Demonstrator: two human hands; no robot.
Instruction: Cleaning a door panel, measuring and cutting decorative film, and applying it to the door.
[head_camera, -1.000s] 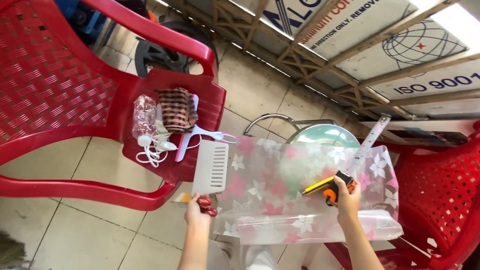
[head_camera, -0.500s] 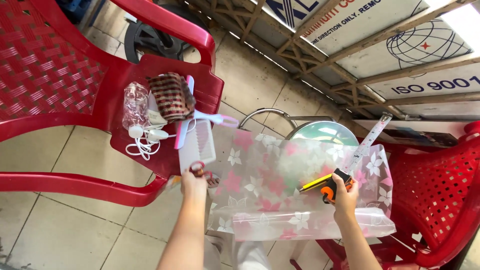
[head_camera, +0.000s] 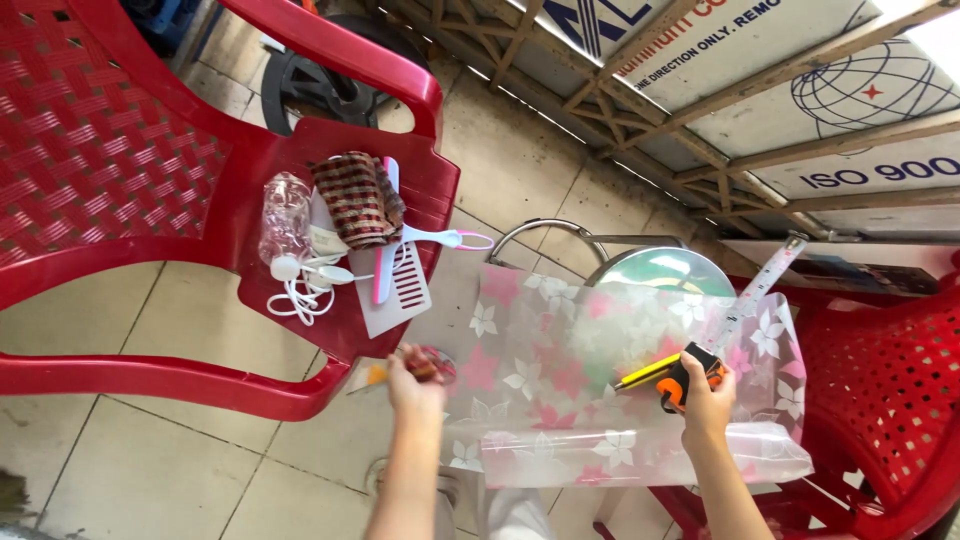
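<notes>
My left hand (head_camera: 413, 383) is closed around a small red-handled object (head_camera: 430, 363) with an orange tip, at the left edge of a translucent plastic sheet (head_camera: 560, 385) printed with pink and white flowers. The sheet lies draped over a round stool (head_camera: 660, 268). My right hand (head_camera: 706, 402) grips an orange and black tape measure (head_camera: 683, 378) on the sheet's right side. Its tape (head_camera: 762, 285) runs up and to the right. A yellow pencil (head_camera: 643, 374) sticks out beside the tape measure.
A red plastic chair (head_camera: 110, 170) on the left holds a plastic bottle (head_camera: 284, 213), a striped pouch (head_camera: 357, 197), a pink brush (head_camera: 385, 235), a white cable (head_camera: 300, 287) and a white slotted card (head_camera: 398, 292). Another red chair (head_camera: 885, 390) stands at right. Wooden crates (head_camera: 700, 110) line the back.
The white slotted card went from the sheet's left edge onto the red chair's seat. My left hand rose toward the chair, then came back to the sheet's edge. My right hand stayed put.
</notes>
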